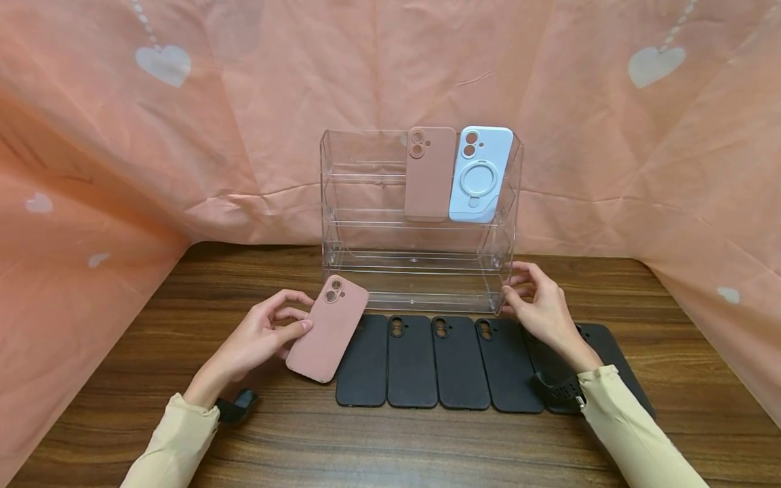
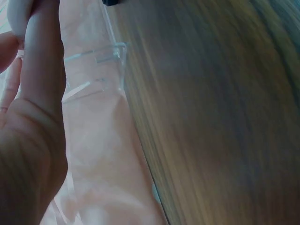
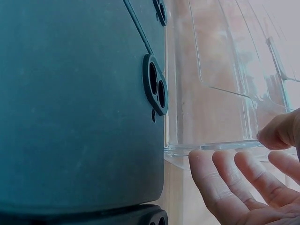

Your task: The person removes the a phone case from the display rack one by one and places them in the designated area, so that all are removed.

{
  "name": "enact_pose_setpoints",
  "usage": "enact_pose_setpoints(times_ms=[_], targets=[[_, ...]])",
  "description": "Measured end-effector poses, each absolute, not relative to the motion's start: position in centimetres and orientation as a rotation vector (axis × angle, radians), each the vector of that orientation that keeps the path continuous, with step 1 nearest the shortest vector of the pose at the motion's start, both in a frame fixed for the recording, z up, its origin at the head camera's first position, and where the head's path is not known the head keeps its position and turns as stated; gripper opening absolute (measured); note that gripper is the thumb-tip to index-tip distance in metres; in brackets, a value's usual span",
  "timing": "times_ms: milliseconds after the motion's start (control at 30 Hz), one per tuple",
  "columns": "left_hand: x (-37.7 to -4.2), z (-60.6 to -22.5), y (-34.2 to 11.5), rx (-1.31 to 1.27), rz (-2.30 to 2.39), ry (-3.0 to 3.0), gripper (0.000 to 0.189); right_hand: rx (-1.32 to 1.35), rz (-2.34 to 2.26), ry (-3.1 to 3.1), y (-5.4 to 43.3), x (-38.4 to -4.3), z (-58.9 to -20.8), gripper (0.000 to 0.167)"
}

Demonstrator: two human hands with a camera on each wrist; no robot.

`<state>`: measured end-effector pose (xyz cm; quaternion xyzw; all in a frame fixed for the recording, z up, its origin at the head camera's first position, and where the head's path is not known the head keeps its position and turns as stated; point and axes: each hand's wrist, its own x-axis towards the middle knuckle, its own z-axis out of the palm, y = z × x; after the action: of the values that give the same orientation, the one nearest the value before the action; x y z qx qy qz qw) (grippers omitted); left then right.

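Note:
My left hand (image 1: pixel 256 335) pinches a pink phone case (image 1: pixel 332 332) by its left edge, thumb on the back face. The case is tilted, its camera cutout uppermost, and overlaps the leftmost black case in the head view. At the right side of a clear acrylic tiered rack (image 1: pixel 421 301), my right hand (image 1: pixel 543 305) grips the side panel. In the right wrist view its thumb lies on one side of the panel edge and the fingers on the other. On the rack's upper tier stand a second pink case (image 1: pixel 430 179) and a light blue case with a ring (image 1: pixel 497 156).
Several black phone cases (image 1: pixel 411 369) lie side by side in front of the rack on a wooden table (image 1: pixel 390 447). The right forearm passes over the rightmost ones. A pink curtain (image 1: pixel 256 122) with white hearts hangs behind and on both sides.

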<state>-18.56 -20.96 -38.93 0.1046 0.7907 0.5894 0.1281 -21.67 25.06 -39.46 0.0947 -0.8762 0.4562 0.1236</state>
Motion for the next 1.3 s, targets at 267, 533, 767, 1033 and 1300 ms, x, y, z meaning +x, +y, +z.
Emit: enact_pose_setpoints(times_ms=[267,533,767,1033,1300], targets=[[-18.1,-39.3,-22.3,0.269,1.64,2.32,0.035,0.28,1.332,-2.549,25.0,-21.8,-39.3,0.044],[-17.5,-39.2,-23.2,0.22,1.581,2.302,0.041,0.275,1.343,-2.555,25.1,-21.6,-39.1,0.045],[-17.3,-39.4,-23.6,0.179,1.547,2.321,0.038,0.287,1.344,-2.548,25.1,-21.7,-39.1,0.045],[-17.1,-39.7,-24.0,0.248,1.463,2.216,0.041,0.292,1.367,-2.547,25.0,-21.7,-39.4,0.043],[-17.3,-39.1,-23.7,0.366,1.267,2.39,0.038,0.293,1.321,-2.548,25.0,-21.7,-39.5,0.043]])
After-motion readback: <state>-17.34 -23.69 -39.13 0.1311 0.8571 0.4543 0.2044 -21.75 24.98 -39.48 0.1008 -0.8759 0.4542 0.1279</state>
